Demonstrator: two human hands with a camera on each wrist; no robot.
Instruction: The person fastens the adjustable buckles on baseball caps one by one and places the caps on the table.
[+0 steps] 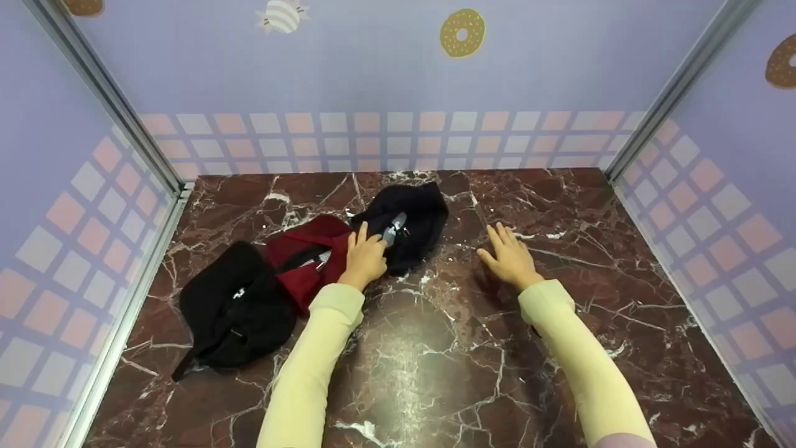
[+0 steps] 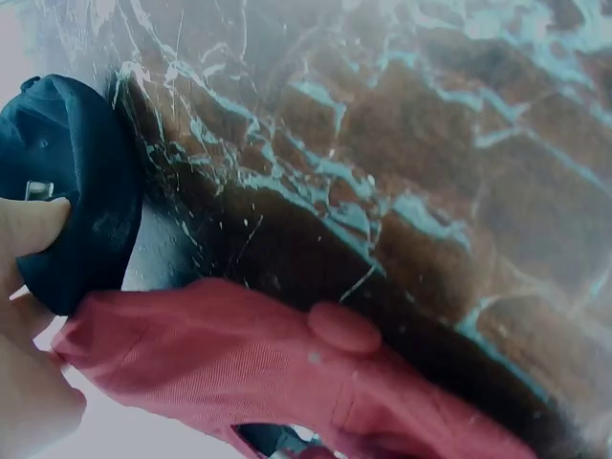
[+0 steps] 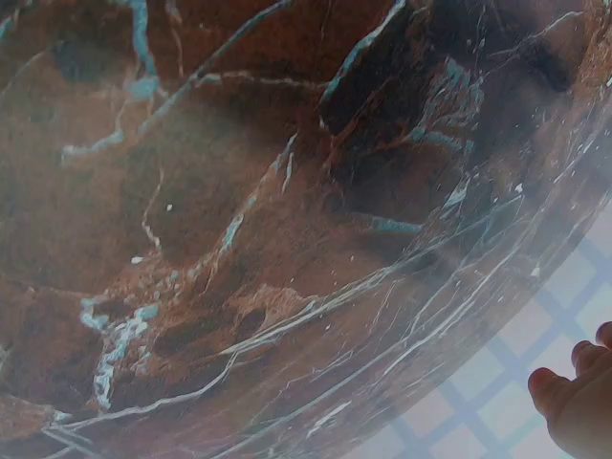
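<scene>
Three caps lie in a slanting row: a black cap (image 1: 239, 311), a red cap (image 1: 320, 249) and a navy cap (image 1: 407, 218). Each shows a back opening with a strap or small buckle. My left hand (image 1: 365, 256) is over the place where the red and navy caps meet, index finger extended. In the left wrist view a digit lies over the navy cap (image 2: 91, 182) near its buckle, and the red cap (image 2: 239, 354) passes just beside the hand. To the right, my right hand (image 1: 510, 256) hovers low over the marble surface, fingers spread, holding nothing.
The dark red marble tabletop (image 1: 429, 367) has white veins. Patterned lilac panels with pink and white squares stand behind (image 1: 398, 81) and at both sides, joined by metal corner posts (image 1: 671, 87).
</scene>
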